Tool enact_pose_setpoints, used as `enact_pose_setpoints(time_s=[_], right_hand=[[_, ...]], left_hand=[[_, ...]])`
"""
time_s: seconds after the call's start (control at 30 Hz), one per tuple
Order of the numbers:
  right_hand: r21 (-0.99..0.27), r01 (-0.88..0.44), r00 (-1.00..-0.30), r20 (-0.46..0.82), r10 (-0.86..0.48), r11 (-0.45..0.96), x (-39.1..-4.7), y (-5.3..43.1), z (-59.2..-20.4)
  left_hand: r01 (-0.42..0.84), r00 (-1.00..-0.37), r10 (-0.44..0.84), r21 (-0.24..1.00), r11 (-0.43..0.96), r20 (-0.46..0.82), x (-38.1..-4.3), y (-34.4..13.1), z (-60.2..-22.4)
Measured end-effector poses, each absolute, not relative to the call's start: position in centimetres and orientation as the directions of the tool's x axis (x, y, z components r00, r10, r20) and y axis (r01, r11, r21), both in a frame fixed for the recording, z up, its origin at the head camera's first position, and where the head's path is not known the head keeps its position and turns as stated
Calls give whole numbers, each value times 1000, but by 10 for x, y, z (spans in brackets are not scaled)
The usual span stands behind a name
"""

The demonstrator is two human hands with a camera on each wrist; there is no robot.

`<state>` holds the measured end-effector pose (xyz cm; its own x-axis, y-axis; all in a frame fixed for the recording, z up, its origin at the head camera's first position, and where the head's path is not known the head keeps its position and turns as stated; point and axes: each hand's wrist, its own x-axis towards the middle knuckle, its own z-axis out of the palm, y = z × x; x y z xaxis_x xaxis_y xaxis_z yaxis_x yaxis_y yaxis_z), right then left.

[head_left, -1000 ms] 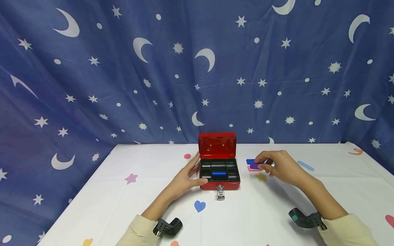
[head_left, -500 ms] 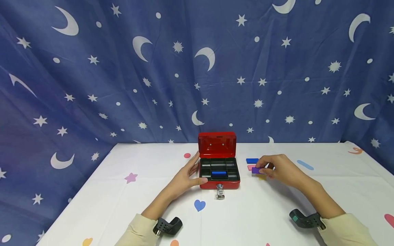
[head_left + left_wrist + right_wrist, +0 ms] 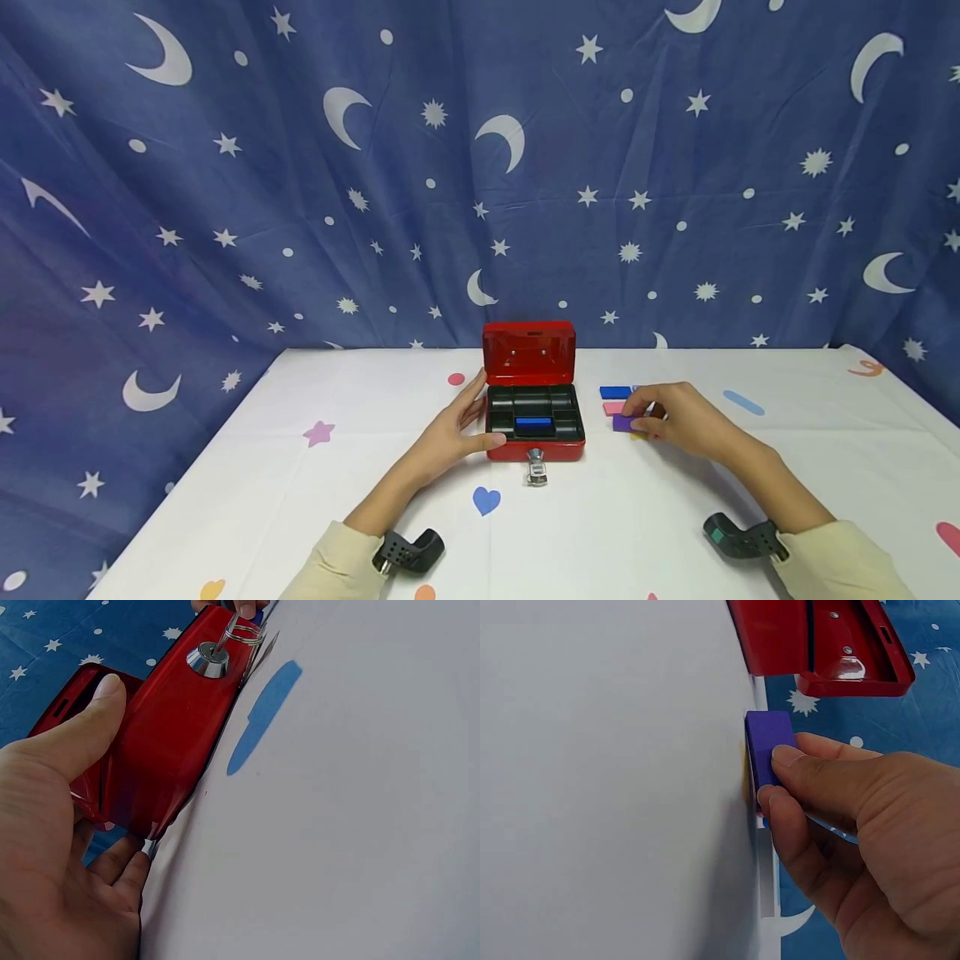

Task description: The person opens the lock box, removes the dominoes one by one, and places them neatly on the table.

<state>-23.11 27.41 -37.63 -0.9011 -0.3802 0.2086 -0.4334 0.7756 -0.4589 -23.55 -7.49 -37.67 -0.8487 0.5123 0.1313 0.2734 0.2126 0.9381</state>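
Note:
In the head view a red cash box (image 3: 502, 452) stands with its lid (image 3: 529, 353) raised and a black divided tray (image 3: 531, 400) inside. A blue block (image 3: 533, 422) lies in the tray's front middle compartment. My left hand (image 3: 450, 437) holds the box at its left side, thumb over the front corner, fingers along the side. Keys on a ring (image 3: 244, 634) hang from the front lock (image 3: 208, 660). To the right of the box, my right hand (image 3: 682, 421) pinches a purple block (image 3: 765, 739) between thumb and fingers, low over the tablecloth.
Just behind the purple block, a pink block (image 3: 612, 409) and another blue block (image 3: 615, 392) lie on the white tablecloth (image 3: 600, 517), partly near my right fingers. The cloth carries printed coloured shapes. A blue curtain with moons and stars (image 3: 420, 167) hangs behind the table.
My right hand has drawn the purple block from over the pink and blue blocks toward me, uncovering more of the pink one. My left hand and the cash box stay put.

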Motion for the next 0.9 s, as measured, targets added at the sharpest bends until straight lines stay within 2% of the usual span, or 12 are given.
enact_pose_setpoints(time_s=[0.9], right_hand=[[-447, -444, -895, 252, -367, 776, -231, 274, -385]], left_hand=[[280, -849, 512, 933, 228, 129, -234, -74, -374]])
